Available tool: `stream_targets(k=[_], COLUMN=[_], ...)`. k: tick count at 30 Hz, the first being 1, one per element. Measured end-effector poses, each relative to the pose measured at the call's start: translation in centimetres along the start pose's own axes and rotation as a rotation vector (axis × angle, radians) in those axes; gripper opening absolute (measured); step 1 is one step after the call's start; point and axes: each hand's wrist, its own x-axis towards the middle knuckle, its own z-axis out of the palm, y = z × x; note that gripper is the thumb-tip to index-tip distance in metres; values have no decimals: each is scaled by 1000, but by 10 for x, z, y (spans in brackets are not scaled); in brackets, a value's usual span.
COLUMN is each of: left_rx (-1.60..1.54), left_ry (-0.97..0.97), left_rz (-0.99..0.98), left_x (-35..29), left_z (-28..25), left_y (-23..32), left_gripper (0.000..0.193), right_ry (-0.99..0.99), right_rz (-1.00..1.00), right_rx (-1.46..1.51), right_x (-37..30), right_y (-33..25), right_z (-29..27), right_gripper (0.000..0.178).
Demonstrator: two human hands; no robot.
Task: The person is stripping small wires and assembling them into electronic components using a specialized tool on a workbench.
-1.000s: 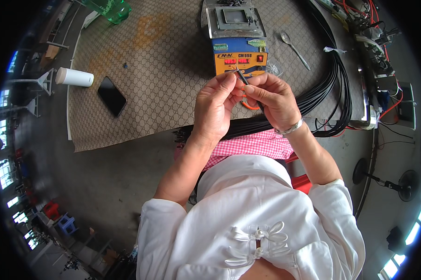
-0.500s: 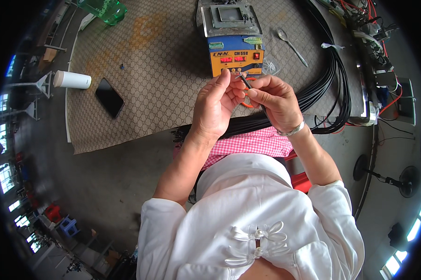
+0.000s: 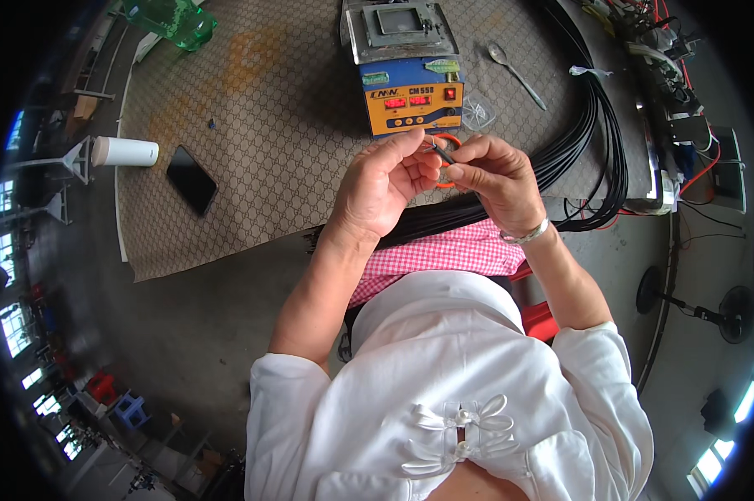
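Note:
My left hand and my right hand meet in front of me, fingertips pinched together on the end of a thin black cable. A bundle of black cables runs from under my hands and loops round to the right over the mat. Behind the fingers lies an orange ring-shaped handle, partly hidden. Just beyond stands a blue and orange box-shaped machine with red number displays and a metal top.
A patterned brown mat covers the work surface. On it lie a black phone, a white cup on its side, a metal spoon and a green plastic thing. Tangled wires and devices fill the right edge.
My two hands have shifted slightly up and right, toward the machine, still pinched on the cable end. Nothing on the mat has moved.

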Motion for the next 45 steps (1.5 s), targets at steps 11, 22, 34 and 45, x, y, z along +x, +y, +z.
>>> stream_targets(k=[11, 22, 34, 45], left_rx=[16, 78, 198, 1258], left_ry=[51, 50, 67, -163], left_rz=[-69, -160, -211, 151], left_x=[-2, -3, 2, 13], left_z=[-14, -21, -5, 3], left_y=[-21, -42, -68, -89], left_gripper=[21, 17, 14, 38], right_ry=[-92, 557, 818, 530], right_rz=[436, 423, 414, 163], right_rx=[-450, -1089, -1156, 401], right_x=[-66, -127, 4, 10], right_y=[4, 33, -19, -76], right_z=[-104, -269, -255, -277], right_gripper=[9, 15, 44, 23])
